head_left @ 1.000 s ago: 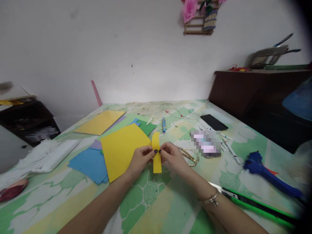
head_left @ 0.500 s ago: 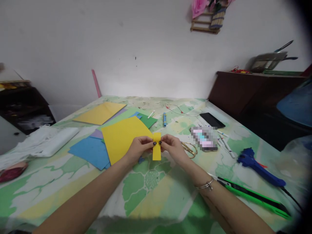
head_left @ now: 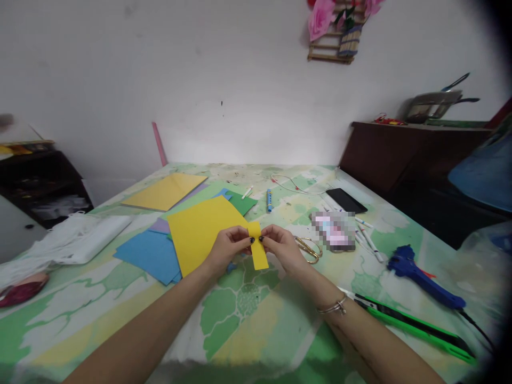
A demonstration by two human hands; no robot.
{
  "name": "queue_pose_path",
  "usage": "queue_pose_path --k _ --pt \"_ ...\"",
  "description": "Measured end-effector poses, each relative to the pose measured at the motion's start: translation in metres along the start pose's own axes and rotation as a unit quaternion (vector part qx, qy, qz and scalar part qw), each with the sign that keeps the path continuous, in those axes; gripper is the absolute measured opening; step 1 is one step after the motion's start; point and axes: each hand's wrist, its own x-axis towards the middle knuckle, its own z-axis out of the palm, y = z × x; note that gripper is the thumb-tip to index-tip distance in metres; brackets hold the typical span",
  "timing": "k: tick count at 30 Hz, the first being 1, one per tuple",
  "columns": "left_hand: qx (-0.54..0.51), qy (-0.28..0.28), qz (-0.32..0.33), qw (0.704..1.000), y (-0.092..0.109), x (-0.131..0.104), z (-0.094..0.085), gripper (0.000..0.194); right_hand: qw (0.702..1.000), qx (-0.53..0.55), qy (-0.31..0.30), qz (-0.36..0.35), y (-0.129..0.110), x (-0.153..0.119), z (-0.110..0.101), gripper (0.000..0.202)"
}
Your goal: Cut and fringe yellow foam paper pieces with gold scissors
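Yellow strip (head_left: 261, 260), pinched from both sides
Left hand (head_left: 224, 249) and right hand (head_left: 285, 250) each have thumb and fingers closed on an edge, mid-table (head_left: 240, 341), with the yellow sheet (head_left: 202, 232) left and gold scissors (head_left: 311, 250) right.

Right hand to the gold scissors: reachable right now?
Probably yes: the gold scissors lie just beside the right hand, handle loops uncovered. Its fingers hold the yellow strip, though, so they would likely need to let go first.
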Motion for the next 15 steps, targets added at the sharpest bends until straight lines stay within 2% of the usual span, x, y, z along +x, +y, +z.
queue_pose_path --k 8,15 --pt "-0.004 -0.012 0.010 1.000 -0.0019 -0.0010 0.0004 0.014 1.000 0.012 -0.006 -0.014 -0.0004 0.0018 -0.0002 0.010" --pt "-0.025 -0.004 0.012 1.000 -0.0041 -0.0005 0.0002 0.018 0.996 0.084 -0.010 0.025 -0.0028 -0.0003 0.0028 0.011"
